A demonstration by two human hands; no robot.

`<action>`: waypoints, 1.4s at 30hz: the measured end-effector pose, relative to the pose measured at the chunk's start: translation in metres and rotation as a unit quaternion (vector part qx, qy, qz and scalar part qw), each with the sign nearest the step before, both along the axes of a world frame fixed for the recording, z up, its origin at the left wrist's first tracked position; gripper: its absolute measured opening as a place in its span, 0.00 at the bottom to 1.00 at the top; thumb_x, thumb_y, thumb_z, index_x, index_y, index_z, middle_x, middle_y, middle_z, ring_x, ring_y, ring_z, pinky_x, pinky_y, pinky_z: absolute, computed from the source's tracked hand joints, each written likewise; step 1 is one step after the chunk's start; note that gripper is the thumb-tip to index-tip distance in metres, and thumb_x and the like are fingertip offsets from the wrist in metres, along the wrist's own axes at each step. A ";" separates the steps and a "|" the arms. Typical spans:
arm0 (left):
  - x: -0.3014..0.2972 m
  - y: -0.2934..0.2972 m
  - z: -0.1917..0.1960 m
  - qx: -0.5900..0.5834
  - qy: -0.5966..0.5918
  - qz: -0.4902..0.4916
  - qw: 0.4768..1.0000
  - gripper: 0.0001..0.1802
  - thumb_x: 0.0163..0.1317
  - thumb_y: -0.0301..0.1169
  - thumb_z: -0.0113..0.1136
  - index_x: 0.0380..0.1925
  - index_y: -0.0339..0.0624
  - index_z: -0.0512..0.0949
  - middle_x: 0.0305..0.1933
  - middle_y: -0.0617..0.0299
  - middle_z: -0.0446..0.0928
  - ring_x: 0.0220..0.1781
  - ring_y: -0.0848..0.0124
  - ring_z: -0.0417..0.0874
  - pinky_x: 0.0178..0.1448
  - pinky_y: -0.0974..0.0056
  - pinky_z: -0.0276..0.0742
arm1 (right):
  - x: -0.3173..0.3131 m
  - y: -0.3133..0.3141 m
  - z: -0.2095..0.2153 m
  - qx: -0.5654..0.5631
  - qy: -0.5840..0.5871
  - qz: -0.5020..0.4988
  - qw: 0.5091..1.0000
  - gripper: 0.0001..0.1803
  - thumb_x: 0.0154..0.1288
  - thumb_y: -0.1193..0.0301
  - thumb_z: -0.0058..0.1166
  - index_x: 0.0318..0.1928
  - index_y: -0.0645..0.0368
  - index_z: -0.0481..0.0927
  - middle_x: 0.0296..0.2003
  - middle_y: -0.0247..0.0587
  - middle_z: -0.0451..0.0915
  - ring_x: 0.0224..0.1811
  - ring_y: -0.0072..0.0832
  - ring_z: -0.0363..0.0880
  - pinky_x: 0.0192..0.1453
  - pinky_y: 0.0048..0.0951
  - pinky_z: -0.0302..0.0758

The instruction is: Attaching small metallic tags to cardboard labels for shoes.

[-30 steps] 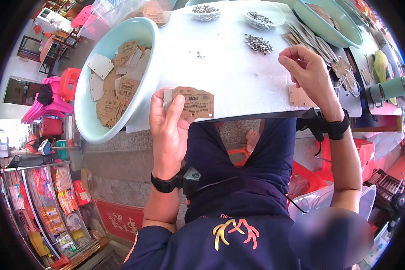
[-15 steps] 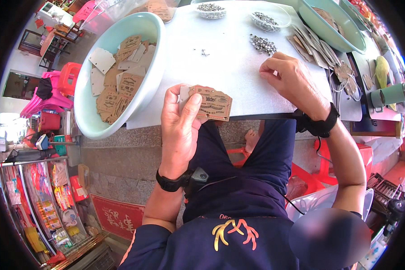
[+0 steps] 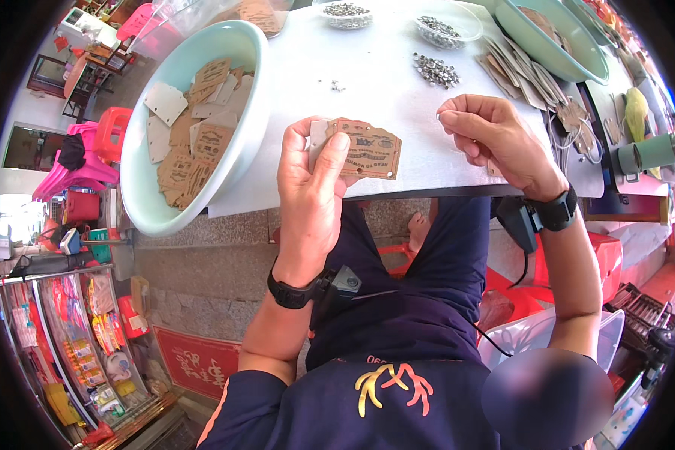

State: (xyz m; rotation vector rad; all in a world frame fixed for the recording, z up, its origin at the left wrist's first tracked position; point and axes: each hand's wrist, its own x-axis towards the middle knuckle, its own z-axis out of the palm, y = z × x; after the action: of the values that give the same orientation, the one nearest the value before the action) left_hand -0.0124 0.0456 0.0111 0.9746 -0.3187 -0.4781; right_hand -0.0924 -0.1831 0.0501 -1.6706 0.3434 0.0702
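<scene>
My left hand [image 3: 307, 176] grips a brown printed cardboard tag [image 3: 369, 148] with small holes along its edges, thumb on top; a paler card shows behind it. To the right, above the white table, my right hand [image 3: 499, 135] is closed in a pinch. A small silver glint shows at its fingertips, seemingly a small metal stud. Beyond that hand lies a loose pile of metal studs [image 3: 436, 70], and a few more loose studs [image 3: 337, 86] sit past the tag.
At left stands a pale green basin [image 3: 259, 112] full of cardboard tags. Two clear tubs of studs [image 3: 346, 16] stand at the far edge. On the right are stacked cards [image 3: 529, 75], another green basin [image 3: 596, 64], looped cords [image 3: 577, 142] and a green cup [image 3: 656, 154].
My right hand has come away from the stud pile, turned, and now pinches with a glint at its fingertips. My left hand has moved the tag slightly up and to the right.
</scene>
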 end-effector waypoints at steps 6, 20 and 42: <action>-0.002 -0.007 0.006 -0.021 0.018 -0.022 0.999 0.12 0.70 0.26 0.52 0.51 0.44 0.68 0.50 0.55 0.77 0.52 0.65 0.82 0.54 0.53 0.83 | -0.013 0.007 -0.002 0.276 -0.007 0.010 0.961 0.11 0.70 0.65 0.56 0.37 0.62 0.78 0.21 0.22 0.67 0.20 0.08 0.60 0.21 0.12 0.58; -0.008 -0.028 0.008 -0.019 0.020 0.008 1.000 0.11 0.70 0.26 0.51 0.50 0.41 0.66 0.50 0.53 0.77 0.50 0.62 0.83 0.52 0.51 0.85 | -0.026 0.029 -0.009 0.085 -0.082 -0.059 0.991 0.10 0.69 0.65 0.56 0.41 0.60 0.78 0.23 0.23 0.71 0.22 0.10 0.67 0.25 0.15 0.65; -0.014 -0.035 -0.003 0.008 0.000 0.019 1.000 0.11 0.72 0.27 0.50 0.51 0.42 0.65 0.49 0.52 0.77 0.49 0.63 0.83 0.52 0.52 0.85 | -0.020 0.050 -0.027 -0.038 -0.096 -0.119 0.988 0.08 0.69 0.69 0.56 0.40 0.62 0.78 0.26 0.25 0.76 0.28 0.10 0.69 0.30 0.15 0.67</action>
State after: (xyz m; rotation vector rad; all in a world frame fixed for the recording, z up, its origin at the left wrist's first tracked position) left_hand -0.0261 0.0103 0.0079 0.9949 -0.2957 -0.4475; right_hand -0.1122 -0.1333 0.0229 -1.6843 0.3993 -0.2836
